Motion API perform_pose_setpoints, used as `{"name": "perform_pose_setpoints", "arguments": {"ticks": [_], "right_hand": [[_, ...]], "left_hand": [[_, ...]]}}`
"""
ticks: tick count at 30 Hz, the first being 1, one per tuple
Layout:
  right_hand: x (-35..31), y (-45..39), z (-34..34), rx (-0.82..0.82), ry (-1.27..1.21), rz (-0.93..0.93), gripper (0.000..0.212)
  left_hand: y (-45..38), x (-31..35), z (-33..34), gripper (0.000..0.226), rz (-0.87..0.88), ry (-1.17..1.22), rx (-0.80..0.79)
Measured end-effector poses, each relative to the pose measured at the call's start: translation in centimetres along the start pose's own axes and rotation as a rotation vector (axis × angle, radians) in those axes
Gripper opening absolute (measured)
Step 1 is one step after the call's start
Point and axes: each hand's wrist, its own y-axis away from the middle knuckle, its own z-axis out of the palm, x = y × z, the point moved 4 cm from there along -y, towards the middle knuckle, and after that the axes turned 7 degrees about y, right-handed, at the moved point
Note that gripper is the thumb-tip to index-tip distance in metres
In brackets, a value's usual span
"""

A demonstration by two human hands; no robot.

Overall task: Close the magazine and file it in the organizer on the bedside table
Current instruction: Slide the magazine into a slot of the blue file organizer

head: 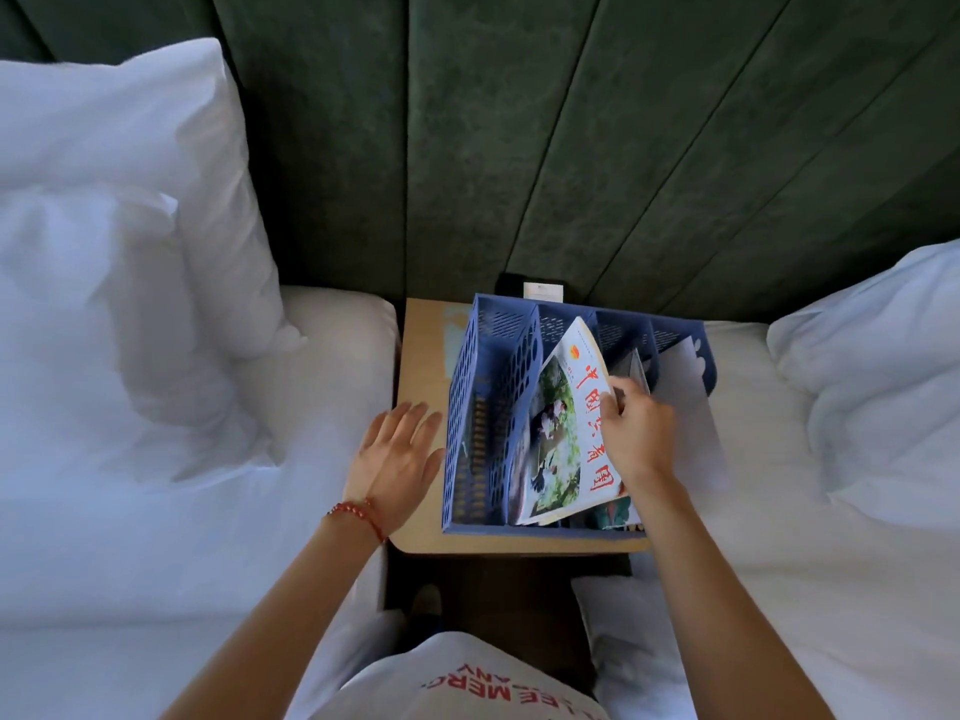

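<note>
The organizer (pixel 498 407) is blue, perforated with round holes and slits. The magazine (pixel 576 428) is white, lettered in red, with a green photograph. The counter (pixel 421 356) is tan, the headboard (pixel 571 148) dark green, the pillows (pixel 130 210) white, the bracelet (pixel 358 511) red-beaded.

White pillows (pixel 119 200) are seen on a bed (pixel 156 511); a green padded headboard (pixel 571 148) is noted behind.

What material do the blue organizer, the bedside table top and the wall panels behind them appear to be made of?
Organizer: likely moulded plastic, matte blue; its thin walls carry regular round and slotted perforations. Bedside table: light wood or wood-look laminate, smooth, with a rounded corner; which of the two is unclear. Wall panels: probably padded velvet-like fabric, dark green, with a mottled nap and seams.
</note>
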Motion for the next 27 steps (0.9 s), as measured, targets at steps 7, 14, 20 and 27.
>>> {"name": "perform_pose_setpoints", "arguments": {"ticks": [7, 14, 20, 27], "right_hand": [[0.5, 0.1, 3.8, -0.042, 0.037, 0.018, 0.026], [1.1, -0.9, 4.3, 0.008, 0.019, 0.029, 0.024], [2.0, 0.0, 4.2, 0.017, 0.027, -0.041, 0.025], [2.6, 0.3, 3.8, -0.011, 0.014, -0.123, 0.031]], "left_hand": [[-0.1, -0.6, 0.2, 0.043, -0.032, 0.011, -0.012], [-0.3, 0.0, 1.0, 0.043, -0.055, 0.008, -0.040], [-0.5, 0.7, 1.5, 0.055, -0.075, 0.014, -0.063], [0.6, 1.8, 1.3, 0.045, -0.123, -0.020, -0.012]]}}
